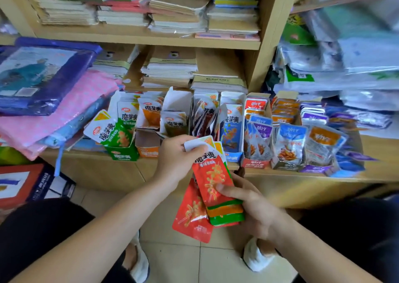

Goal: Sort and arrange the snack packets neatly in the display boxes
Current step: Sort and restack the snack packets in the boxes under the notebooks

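Observation:
A stack of snack packets [212, 181], red on top with orange and green edges below, is held in front of the shelf. My left hand [176, 156] grips the stack's top end. My right hand [252, 207] holds its lower end, thumb across the red face. A second red packet [191, 214] hangs under the stack. On the shelf stands a row of display boxes: a green box [124, 152] with a tilted green packet [110, 130], an orange box [146, 149], a blue box [233, 153], and boxes of blue and orange packets [289, 142] at the right.
Stacks of notebooks [170, 69] fill the shelves behind the boxes. Pink and purple wrapped goods [54, 101] lie at the left, plastic-wrapped stationery [356, 66] at the right. The wooden shelf edge [302, 174] runs below the boxes. Tiled floor and my slippers [257, 255] are below.

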`<state>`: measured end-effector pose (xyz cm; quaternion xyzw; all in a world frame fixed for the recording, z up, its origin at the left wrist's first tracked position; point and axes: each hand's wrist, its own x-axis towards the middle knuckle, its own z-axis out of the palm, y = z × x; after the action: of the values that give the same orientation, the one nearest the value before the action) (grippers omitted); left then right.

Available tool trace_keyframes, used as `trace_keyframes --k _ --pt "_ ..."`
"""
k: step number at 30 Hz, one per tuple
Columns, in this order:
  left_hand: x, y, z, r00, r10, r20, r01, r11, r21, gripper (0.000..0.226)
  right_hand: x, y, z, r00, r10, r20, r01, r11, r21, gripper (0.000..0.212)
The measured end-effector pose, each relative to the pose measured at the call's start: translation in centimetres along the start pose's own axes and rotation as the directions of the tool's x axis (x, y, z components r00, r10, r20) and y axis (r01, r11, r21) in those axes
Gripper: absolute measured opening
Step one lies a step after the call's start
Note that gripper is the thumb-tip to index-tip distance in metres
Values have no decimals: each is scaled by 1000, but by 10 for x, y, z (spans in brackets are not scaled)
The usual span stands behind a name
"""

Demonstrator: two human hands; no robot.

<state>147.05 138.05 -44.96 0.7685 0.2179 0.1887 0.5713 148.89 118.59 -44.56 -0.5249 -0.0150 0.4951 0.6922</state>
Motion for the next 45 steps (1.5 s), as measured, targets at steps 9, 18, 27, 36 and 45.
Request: trace_keyframes --k 9,18,27,36,45 --pt "-32 5 12 918 -268 293 298 953 -62 56 3 12 -23 962 -213 -173 232 967 101 46" --pt "-24 6 18 945 -240 220 271 955 -121 26 5 15 -22 904 -335 -264 350 937 9 49" --pt "-2 25 -7 991 -132 -20 112 902 -416 15 7 2 -47 910 -298 -290 341 933 112 42" --pt "39 19 -12 919 243 -310 -291 949 -120 10 10 -8 -50 874 -341 -345 405 905 131 45" --pt "50 2 13 729 617 -297 -459 762 457 21 9 -15 -55 847 -368 -384 438 892 111 47"
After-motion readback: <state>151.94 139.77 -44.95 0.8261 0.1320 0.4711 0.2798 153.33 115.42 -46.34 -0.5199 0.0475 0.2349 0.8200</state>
